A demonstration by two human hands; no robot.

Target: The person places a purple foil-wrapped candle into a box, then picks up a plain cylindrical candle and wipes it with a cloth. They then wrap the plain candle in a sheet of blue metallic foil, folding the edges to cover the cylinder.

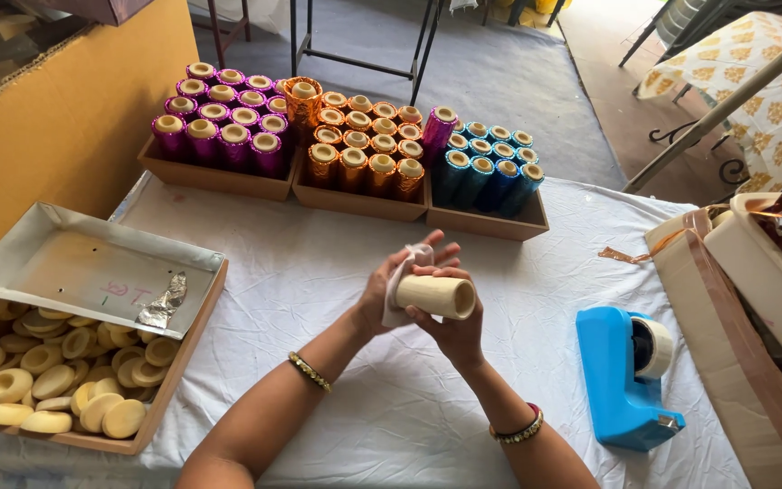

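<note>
We cup the cream cylinder [437, 296] from below in our right hand [456, 333], its long axis sideways with the open end rightward, while our left hand [389, 282] presses a white cloth [400, 276] against its near-left end.

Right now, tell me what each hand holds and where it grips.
The right hand grips the cream cylindrical tube from underneath, round its middle. The left hand presses a white cloth against the tube's closed end.
</note>
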